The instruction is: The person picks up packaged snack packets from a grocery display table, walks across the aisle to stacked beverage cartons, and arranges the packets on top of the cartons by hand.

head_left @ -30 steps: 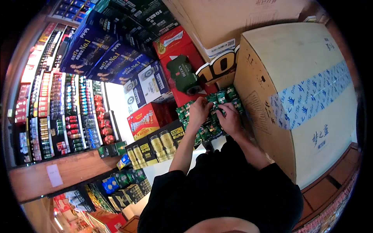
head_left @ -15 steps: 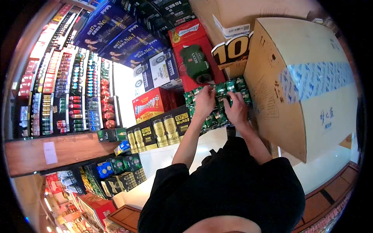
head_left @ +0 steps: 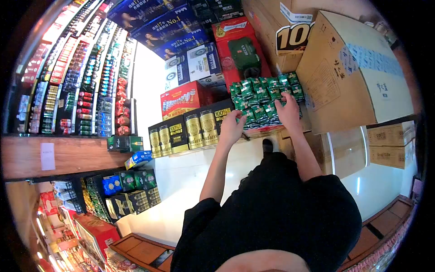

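Rows of small green foil packets lie close together on top of a stack in front of me. My left hand is at their near left corner, thumb and fingertips apart against the edge of the rows. Over the near right part of the packets is my right hand, its fingers spread and its thumb pointing inward at them. Neither hand visibly lifts a packet. The undersides of the fingers are hidden.
Gold beer can boxes stand left of the packets, with a red Budweiser box behind. A large cardboard carton rises close on the right, near a "10" sign. Drink shelves line the far left.
Both hands have drawn back toward the near edge of the packets and moved farther apart. More packets show now. The view has shifted, revealing more floor and cartons at right.
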